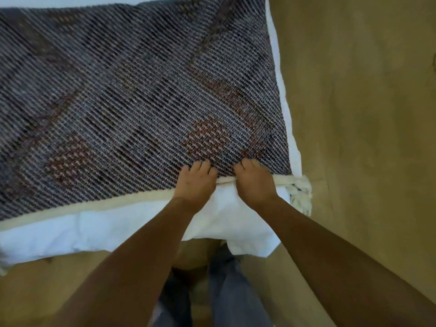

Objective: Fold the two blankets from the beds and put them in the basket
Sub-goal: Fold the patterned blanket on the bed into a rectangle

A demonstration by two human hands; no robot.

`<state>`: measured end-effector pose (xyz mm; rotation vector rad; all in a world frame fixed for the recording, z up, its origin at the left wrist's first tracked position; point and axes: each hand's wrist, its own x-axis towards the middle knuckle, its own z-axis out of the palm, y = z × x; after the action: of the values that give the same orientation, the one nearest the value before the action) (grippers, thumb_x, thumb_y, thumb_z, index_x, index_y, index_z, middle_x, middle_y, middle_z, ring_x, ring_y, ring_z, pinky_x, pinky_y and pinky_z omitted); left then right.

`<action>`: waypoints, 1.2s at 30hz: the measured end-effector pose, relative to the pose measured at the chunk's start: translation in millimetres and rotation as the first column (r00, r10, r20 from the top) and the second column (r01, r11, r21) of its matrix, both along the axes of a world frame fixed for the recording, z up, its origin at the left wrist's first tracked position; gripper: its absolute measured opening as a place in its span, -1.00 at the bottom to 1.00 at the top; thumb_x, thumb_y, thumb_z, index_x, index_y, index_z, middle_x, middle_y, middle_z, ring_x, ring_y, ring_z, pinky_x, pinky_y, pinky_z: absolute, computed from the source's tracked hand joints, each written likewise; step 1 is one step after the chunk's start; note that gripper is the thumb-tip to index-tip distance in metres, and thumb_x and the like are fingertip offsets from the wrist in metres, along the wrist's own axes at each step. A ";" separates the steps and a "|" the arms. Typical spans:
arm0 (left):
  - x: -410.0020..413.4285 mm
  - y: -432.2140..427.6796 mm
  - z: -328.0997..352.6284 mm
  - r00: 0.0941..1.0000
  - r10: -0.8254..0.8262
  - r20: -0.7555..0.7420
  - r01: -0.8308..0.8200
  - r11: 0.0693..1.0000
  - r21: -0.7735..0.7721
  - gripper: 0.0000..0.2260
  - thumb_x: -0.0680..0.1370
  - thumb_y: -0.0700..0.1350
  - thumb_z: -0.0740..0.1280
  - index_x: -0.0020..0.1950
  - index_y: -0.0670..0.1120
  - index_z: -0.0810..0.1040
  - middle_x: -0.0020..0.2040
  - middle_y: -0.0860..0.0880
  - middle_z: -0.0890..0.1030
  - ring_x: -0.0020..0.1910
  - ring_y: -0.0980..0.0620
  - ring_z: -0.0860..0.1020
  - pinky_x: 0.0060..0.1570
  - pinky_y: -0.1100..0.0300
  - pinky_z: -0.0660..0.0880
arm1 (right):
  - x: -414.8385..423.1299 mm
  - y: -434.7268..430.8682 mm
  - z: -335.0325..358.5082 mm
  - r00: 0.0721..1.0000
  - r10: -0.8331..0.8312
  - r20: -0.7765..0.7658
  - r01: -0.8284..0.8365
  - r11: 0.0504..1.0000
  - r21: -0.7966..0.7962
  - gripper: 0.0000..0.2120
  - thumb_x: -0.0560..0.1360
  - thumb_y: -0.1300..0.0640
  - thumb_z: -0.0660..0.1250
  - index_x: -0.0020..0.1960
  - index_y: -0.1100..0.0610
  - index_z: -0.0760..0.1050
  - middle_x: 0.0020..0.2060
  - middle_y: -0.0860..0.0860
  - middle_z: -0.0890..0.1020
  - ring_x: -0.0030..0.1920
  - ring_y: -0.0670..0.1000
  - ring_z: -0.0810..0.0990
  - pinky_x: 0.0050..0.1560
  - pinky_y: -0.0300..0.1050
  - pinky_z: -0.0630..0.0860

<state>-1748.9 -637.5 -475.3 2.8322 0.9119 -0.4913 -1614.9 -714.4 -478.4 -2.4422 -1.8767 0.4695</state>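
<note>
A person's left hand (195,182) and right hand (253,181) are gripping, side by side, the cream-trimmed near edge of a dark woven blanket (132,95), which is lying spread beyond them over a white sheet (113,228), its tassels (300,192) hanging just right of the right hand.

White sheet (132,223) on bed; tan floor (365,114); grey trousers (233,293).
</note>
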 end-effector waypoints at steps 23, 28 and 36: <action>192.0 45.5 19.2 0.963 0.270 0.000 -0.258 0.918 -0.303 -0.57 0.59 0.10 0.11 0.33 -0.17 0.30 0.28 -0.21 0.37 0.24 -0.21 0.36 0.19 -0.09 0.35 | 114.5 11.5 -23.6 0.278 -0.794 -0.540 0.729 0.541 -0.419 -0.61 0.45 -0.20 0.26 -0.07 0.14 0.39 -0.16 0.03 0.53 -0.07 0.11 0.51 -0.12 -0.11 0.35; 217.8 24.0 6.5 0.900 0.419 -0.123 -0.437 0.865 -0.248 -0.28 0.43 0.25 0.30 0.39 -0.16 0.17 0.34 -0.19 0.23 0.30 -0.22 0.26 0.15 -0.15 0.38 | 99.6 -1.9 -18.3 0.246 -0.780 -0.575 0.657 0.571 -0.493 -0.66 0.47 -0.13 0.23 -0.08 0.16 0.45 -0.08 0.15 0.62 -0.08 0.15 0.57 -0.11 -0.05 0.44; 213.5 39.1 9.8 0.867 0.495 -0.064 -0.489 0.819 -0.300 -0.58 0.50 -0.08 0.27 0.29 -0.20 0.28 0.27 -0.22 0.41 0.24 -0.20 0.38 0.08 0.01 0.40 | 52.3 19.6 8.4 0.414 -0.756 -0.506 0.787 0.577 -0.218 -0.75 0.52 -0.02 0.17 0.05 0.15 0.40 -0.05 0.12 0.63 -0.04 0.20 0.58 -0.05 0.03 0.46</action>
<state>-1535.5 -598.5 -465.5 2.1989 1.3721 -0.4835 -1562.6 -694.8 -470.0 -2.3984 -0.3949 0.8850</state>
